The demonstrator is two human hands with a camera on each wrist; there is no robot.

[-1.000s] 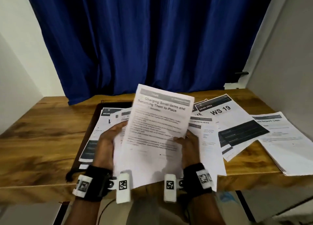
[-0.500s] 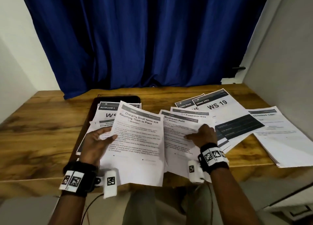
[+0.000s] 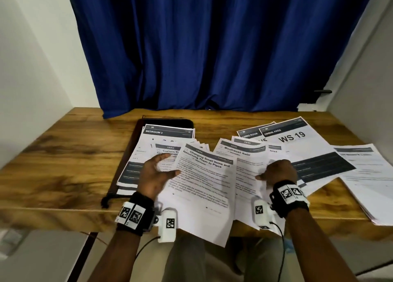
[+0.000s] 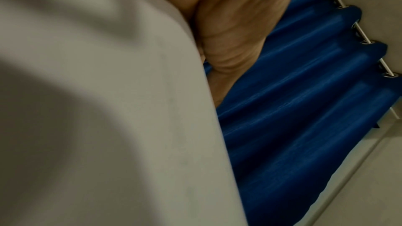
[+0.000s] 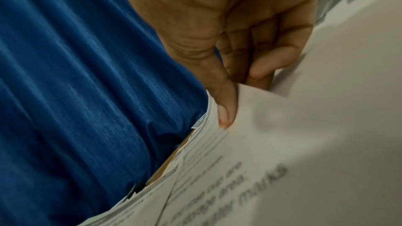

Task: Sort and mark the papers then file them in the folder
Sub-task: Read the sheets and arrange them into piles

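A person is sitting at a wooden table [image 3: 63, 160], with both hands over its near edge, sorting printed papers.

Toward the left of the table's middle, a dark folder [image 3: 170, 123] is lying open, reaching almost to the far edge. A stack headed "BEDROOM 3" [image 3: 168, 133] is resting on it, with a "Curtain" sheet [image 3: 168, 152] lying on top of that stack.

The left hand [image 3: 156, 173] is holding the left edge of a sheet headed "Charging Small Items and Returning Them to Place" [image 3: 204, 186], fingers loosely curled and the thumb pressing on the paper. This sheet is hanging out past the table's near edge. In the left wrist view, blurred white paper is filling most of the frame beside the palm.

The right hand [image 3: 278, 171] is gripping a "Mouthwash Refill" sheet [image 3: 244, 156] and the papers under it, just right of the first sheet. The right wrist view is showing the thumb [image 5: 224, 109] pinching the paper's edge against curled fingers [image 5: 267, 64].

Farther right, "LIVING ROOM" [image 3: 251, 134] and "WS 19" sheets [image 3: 297, 141] are lying fanned out toward the far edge. Another stack [image 3: 370, 175] is sitting at the right edge. A blue curtain [image 3: 212, 47] is hanging behind the table.
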